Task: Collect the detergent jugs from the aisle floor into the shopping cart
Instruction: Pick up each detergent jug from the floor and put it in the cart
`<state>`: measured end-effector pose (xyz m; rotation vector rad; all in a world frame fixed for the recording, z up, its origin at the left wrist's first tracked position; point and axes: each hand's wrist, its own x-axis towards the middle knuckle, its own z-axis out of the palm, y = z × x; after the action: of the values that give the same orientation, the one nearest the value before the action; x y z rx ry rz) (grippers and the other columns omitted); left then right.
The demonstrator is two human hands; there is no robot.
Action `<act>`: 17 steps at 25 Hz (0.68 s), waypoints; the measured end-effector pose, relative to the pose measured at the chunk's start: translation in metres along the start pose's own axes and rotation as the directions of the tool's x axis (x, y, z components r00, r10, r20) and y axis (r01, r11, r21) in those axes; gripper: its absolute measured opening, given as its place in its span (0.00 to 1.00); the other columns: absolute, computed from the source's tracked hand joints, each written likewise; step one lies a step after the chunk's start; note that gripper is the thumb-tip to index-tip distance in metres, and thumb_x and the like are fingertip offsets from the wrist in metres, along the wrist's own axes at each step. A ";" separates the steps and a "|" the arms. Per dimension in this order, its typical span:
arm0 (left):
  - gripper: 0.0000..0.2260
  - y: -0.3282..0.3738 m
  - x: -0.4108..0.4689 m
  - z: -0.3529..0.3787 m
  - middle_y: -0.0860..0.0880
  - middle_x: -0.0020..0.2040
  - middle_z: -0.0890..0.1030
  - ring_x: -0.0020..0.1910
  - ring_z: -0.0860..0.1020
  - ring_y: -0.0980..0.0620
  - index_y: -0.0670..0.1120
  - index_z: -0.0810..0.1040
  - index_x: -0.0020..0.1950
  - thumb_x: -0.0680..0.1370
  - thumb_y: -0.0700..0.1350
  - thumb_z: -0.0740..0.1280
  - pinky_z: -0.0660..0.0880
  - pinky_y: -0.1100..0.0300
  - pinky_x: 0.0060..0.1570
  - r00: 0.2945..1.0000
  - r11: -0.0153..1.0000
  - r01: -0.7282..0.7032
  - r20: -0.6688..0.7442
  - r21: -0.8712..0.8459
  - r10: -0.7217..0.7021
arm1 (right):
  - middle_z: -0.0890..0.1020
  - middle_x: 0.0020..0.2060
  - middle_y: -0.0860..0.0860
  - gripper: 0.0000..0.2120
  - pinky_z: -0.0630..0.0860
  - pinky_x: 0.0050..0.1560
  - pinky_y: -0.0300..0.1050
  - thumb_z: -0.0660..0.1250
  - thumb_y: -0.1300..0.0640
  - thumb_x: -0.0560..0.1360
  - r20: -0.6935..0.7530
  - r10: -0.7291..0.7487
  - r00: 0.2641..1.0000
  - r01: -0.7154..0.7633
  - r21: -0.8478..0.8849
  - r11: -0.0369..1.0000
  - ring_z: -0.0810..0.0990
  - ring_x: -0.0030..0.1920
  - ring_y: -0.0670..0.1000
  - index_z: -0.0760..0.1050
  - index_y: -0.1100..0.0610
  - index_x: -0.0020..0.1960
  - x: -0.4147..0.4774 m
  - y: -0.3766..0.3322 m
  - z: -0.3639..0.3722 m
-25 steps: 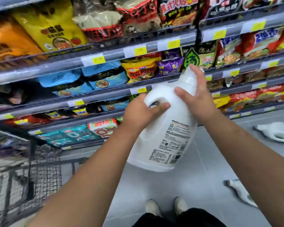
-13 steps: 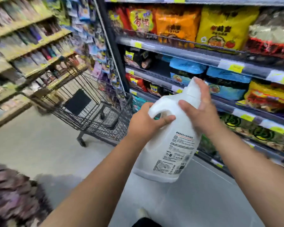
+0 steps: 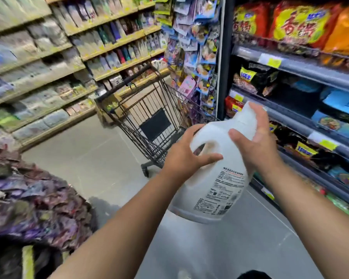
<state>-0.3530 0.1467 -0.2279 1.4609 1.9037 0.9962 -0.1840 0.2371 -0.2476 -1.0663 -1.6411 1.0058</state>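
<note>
left hand [image 3: 186, 157] grasps detergent jug [image 3: 216, 188] beside its handle, right hand [image 3: 254, 141] its neck. risk: loose left grasp slips, jug falls short of shopping cart [image 3: 143, 101].

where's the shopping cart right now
In the head view the shopping cart stands on the aisle floor at centre, just beyond the white detergent jug, beside the end rack of hanging packets on its right.
</note>
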 end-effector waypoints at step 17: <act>0.24 -0.084 0.271 -0.026 0.62 0.52 0.82 0.53 0.79 0.61 0.60 0.77 0.62 0.67 0.58 0.76 0.76 0.58 0.56 0.984 0.982 0.176 0.013 -0.062 -0.175 | 0.69 0.69 0.50 0.39 0.67 0.68 0.58 0.67 0.29 0.64 0.049 -0.004 0.999 0.002 0.052 0.999 0.69 0.68 0.53 0.59 0.38 0.70 0.241 0.100 0.116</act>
<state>-0.4937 0.3897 -0.2747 1.2352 1.9397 0.9582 -0.3260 0.4767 -0.3099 -1.0111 -1.6464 1.0748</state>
